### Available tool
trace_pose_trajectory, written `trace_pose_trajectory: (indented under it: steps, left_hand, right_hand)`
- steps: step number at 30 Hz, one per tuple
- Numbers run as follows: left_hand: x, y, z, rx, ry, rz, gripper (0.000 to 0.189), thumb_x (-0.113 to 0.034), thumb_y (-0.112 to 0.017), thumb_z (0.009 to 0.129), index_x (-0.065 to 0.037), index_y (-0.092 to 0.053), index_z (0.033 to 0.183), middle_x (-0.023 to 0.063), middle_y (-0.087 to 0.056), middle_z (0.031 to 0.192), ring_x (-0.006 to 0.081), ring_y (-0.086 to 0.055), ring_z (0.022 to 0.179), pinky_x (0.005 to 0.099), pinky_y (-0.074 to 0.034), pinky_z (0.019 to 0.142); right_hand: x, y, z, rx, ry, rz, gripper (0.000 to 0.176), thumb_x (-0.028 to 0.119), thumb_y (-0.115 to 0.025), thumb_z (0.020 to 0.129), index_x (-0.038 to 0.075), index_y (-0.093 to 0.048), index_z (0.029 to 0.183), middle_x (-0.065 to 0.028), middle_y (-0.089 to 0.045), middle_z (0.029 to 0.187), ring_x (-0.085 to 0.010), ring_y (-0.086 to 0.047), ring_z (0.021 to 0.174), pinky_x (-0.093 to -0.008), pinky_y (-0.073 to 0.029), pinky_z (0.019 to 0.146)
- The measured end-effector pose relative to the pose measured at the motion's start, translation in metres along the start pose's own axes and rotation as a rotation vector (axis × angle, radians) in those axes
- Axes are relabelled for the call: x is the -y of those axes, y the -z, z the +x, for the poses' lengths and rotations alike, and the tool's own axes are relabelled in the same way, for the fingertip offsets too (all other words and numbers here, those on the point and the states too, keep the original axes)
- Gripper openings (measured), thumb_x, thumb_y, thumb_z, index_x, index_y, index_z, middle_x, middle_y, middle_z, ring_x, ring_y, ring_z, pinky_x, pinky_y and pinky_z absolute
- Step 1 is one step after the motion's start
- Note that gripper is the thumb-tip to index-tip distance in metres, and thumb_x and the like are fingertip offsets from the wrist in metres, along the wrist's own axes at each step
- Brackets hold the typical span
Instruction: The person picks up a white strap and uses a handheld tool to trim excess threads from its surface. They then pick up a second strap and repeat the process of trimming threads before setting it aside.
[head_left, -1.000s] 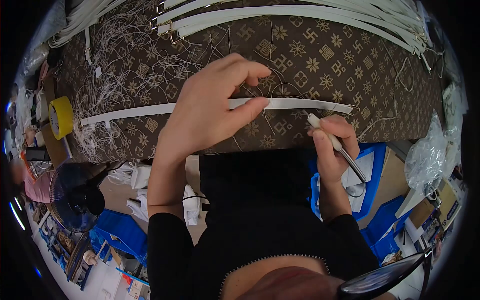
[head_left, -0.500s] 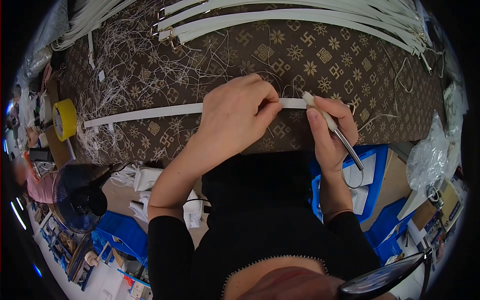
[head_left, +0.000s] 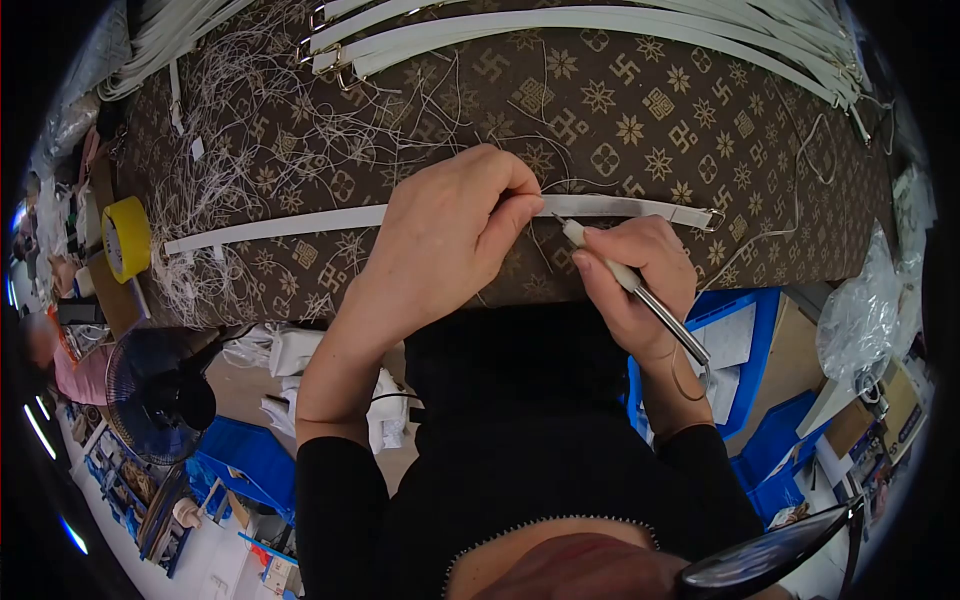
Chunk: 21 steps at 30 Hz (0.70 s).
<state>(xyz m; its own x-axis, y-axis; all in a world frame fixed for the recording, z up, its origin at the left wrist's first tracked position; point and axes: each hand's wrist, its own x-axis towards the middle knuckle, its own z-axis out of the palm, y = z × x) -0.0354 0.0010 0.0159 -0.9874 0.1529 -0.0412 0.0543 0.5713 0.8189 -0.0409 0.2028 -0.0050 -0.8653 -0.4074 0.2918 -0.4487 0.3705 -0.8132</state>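
A white belt (head_left: 285, 226) with a metal buckle (head_left: 713, 220) at its right end lies across the patterned cloth. My left hand (head_left: 455, 225) is closed on the belt near its middle, thumb and forefinger pinched together at its edge. In my right hand (head_left: 645, 275) is a pen-like tool (head_left: 618, 270) with a pale grip, a metal rear part and a thin cord trailing from its back end. The tool's fine tip points up and left, close to the belt just right of my left fingertips. Loose thread lies around the belt there.
Several white belts with buckles (head_left: 560, 18) lie along the far side of the brown cloth (head_left: 640, 105). A tangle of white thread (head_left: 270, 130) covers the left part. A yellow tape roll (head_left: 126, 238) stands at the left edge. Below are a fan (head_left: 160, 395) and blue bins (head_left: 745, 350).
My right hand and the tool have shifted left and down along the belt, uncovering the buckle end. My left hand has slid slightly left, still pinching the belt.
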Motion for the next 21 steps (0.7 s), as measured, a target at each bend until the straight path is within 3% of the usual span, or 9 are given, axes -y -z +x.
trace_pose_trajectory:
  steps: [10, 12, 21]
  left_hand:
    - [0.0019, 0.0003, 0.0012, 0.032, -0.005, 0.014, 0.010, -0.013, -0.059, 0.086, -0.004, -0.054, 0.087, 0.0105, -0.058, 0.078, 0.0297, -0.060, 0.072, 0.0389, -0.046, 0.063]
    - [0.0013, 0.0006, 0.0013, 0.030, -0.004, 0.016, 0.010, -0.013, -0.059, 0.086, -0.004, -0.054, 0.087, 0.0104, -0.058, 0.078, 0.0296, -0.060, 0.072, 0.0388, -0.046, 0.063]
    - [0.0025, -0.0001, 0.0010, 0.017, -0.002, -0.005, 0.010, -0.012, -0.059, 0.085, -0.004, -0.053, 0.086, 0.0100, -0.058, 0.077, 0.0292, -0.060, 0.072, 0.0387, -0.046, 0.063]
  right_hand:
    - [0.0004, -0.0004, 0.0006, 0.058, 0.007, -0.006, 0.021, 0.001, -0.075, 0.070, 0.005, -0.067, 0.089, -0.0076, -0.066, 0.078, -0.0209, -0.060, 0.071, -0.0294, -0.046, 0.064]
    - [-0.0006, -0.0016, 0.0015, 0.019, 0.032, -0.037, 0.024, 0.002, -0.078, 0.066, 0.007, -0.069, 0.087, -0.0034, -0.065, 0.075, -0.0201, -0.060, 0.067, -0.0282, -0.047, 0.059]
    - [-0.0027, -0.0024, 0.0015, 0.019, 0.088, -0.061, 0.028, 0.002, -0.079, 0.065, 0.009, -0.067, 0.090, -0.0034, -0.065, 0.074, -0.0201, -0.060, 0.066, -0.0279, -0.047, 0.057]
